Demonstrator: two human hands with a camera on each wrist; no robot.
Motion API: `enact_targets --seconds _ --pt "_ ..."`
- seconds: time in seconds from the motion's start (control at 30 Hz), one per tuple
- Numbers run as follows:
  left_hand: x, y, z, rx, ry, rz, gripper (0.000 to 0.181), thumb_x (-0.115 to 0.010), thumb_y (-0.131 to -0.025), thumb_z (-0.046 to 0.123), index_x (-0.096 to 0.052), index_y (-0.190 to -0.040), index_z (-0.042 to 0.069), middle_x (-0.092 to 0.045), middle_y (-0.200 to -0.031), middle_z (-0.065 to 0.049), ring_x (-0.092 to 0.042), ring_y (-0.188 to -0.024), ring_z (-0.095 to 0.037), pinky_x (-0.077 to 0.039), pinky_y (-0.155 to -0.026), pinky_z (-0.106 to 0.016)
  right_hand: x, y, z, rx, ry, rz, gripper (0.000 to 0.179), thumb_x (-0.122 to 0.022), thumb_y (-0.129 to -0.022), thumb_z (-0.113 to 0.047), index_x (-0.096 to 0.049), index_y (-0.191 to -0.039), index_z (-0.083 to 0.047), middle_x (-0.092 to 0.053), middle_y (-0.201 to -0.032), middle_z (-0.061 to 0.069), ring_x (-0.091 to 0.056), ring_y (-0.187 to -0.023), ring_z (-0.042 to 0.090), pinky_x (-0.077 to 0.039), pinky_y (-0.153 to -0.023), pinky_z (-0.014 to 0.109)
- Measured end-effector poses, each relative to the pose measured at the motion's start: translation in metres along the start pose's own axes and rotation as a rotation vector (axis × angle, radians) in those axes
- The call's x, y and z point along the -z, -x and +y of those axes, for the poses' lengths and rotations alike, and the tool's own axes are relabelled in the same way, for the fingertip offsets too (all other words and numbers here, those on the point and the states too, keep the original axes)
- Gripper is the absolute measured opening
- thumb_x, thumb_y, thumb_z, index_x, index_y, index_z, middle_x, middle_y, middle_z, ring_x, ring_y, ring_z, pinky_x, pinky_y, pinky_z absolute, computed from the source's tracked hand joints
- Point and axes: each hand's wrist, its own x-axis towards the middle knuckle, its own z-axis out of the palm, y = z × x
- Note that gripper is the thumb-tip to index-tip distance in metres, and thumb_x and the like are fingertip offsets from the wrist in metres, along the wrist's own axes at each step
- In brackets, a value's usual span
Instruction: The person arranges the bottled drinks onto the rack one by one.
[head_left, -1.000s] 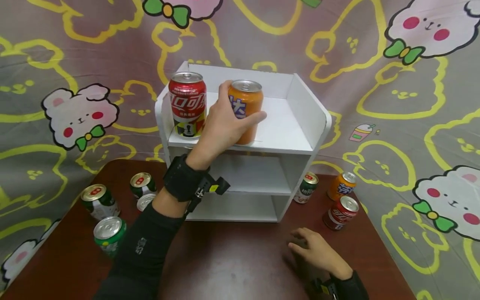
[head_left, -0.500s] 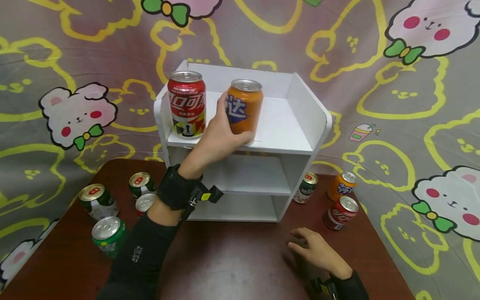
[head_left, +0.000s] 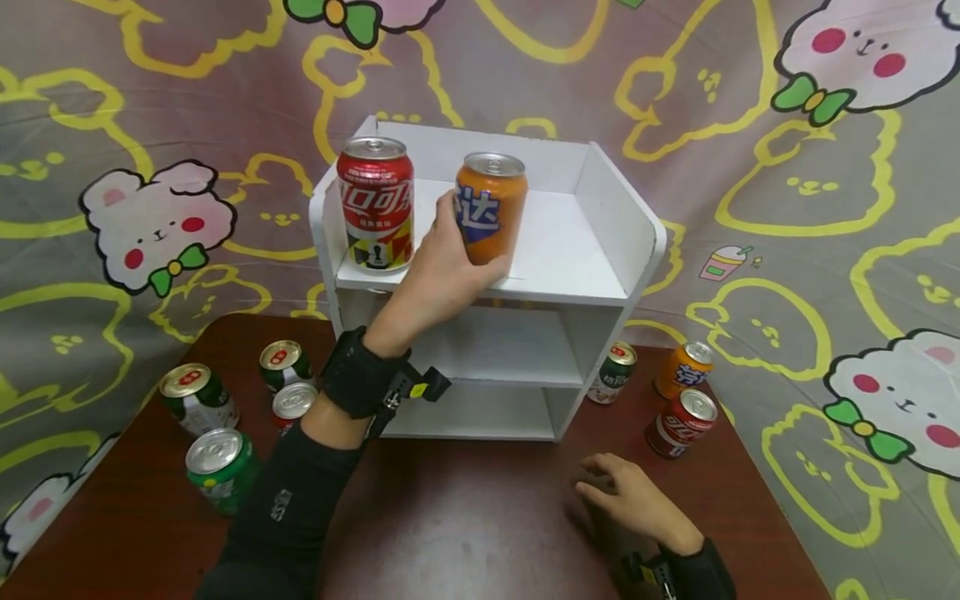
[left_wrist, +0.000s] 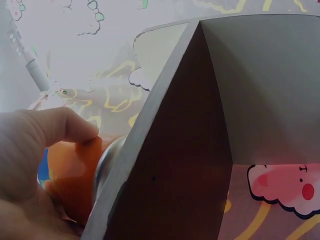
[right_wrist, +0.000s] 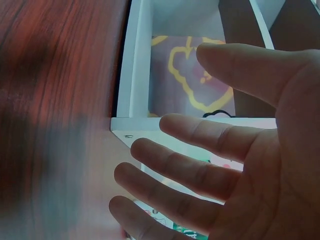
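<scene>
My left hand [head_left: 442, 279] grips an orange soda can [head_left: 497, 204] low on its side, thumb in front and fingers round its left. The can stands upright on the top board of a white shelf unit [head_left: 577, 250]. In the left wrist view, the thumb presses the orange can [left_wrist: 75, 170] near its metal base, beside the board's edge. Left of that hand, a red cola can [head_left: 377, 204] stands on the same board. My right hand [head_left: 637, 504] is low over the table at the right, holding nothing; its fingers [right_wrist: 200, 175] are spread and slightly bent in the right wrist view.
On the brown table [head_left: 457, 517], left of the unit, stand a green can [head_left: 221, 475], two dark green cans [head_left: 198, 404] and a partly hidden red can [head_left: 292, 404]. To the right are a dark green can [head_left: 611, 375], an orange can [head_left: 684, 371] and a red can [head_left: 680, 425].
My left hand's thumb has slid down the orange can to its lower part, and the can's label has turned more to the front. The right hand has stayed where it was.
</scene>
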Motion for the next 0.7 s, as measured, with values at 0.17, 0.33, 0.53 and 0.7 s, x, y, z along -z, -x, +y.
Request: enact_targets --seconds 0.17,0.33,0.53,0.7 --pt "-0.002 0.001 0.001 -0.010 -0.012 0.030 0.089 -0.068 -0.084 0.025 -0.009 -0.148 0.008 -0.038 -0.139 -0.010 -0.041 -0.124 -0.019 -0.034 -0.104 -0.038 -0.001 -0.002 0.001 0.006 0.029 0.014 0.038 -0.060 -0.093 -0.032 -0.060 -0.114 -0.001 -0.062 -0.108 0.012 -0.062 -0.095 0.029 -0.052 -0.075 0.039" --pt "-0.004 0.002 0.003 -0.015 -0.035 0.066 0.090 -0.069 -0.084 0.024 -0.009 -0.148 0.007 -0.034 -0.141 -0.012 -0.040 -0.125 -0.021 -0.033 -0.104 -0.039 0.000 -0.003 0.001 0.000 0.034 0.021 0.038 -0.062 -0.092 -0.032 -0.060 -0.114 0.000 -0.062 -0.108 0.012 -0.063 -0.092 0.028 -0.052 -0.072 0.037" --pt "-0.010 0.002 0.003 -0.014 -0.106 0.136 0.090 -0.071 -0.083 0.029 -0.012 -0.147 0.005 -0.034 -0.141 -0.014 -0.040 -0.126 -0.023 -0.033 -0.104 -0.040 -0.003 -0.002 0.003 0.010 0.033 0.000 0.042 -0.061 -0.093 -0.034 -0.059 -0.115 0.001 -0.061 -0.110 0.014 -0.062 -0.096 0.030 -0.052 -0.075 0.040" --pt "-0.010 0.003 0.002 -0.020 -0.128 0.141 0.097 -0.071 -0.083 0.034 -0.006 -0.150 0.007 -0.029 -0.146 -0.015 -0.035 -0.131 -0.025 -0.030 -0.107 -0.043 -0.004 -0.001 0.004 0.013 0.065 0.004 0.042 -0.061 -0.093 -0.035 -0.059 -0.116 0.000 -0.062 -0.109 0.011 -0.061 -0.096 0.028 -0.051 -0.075 0.038"
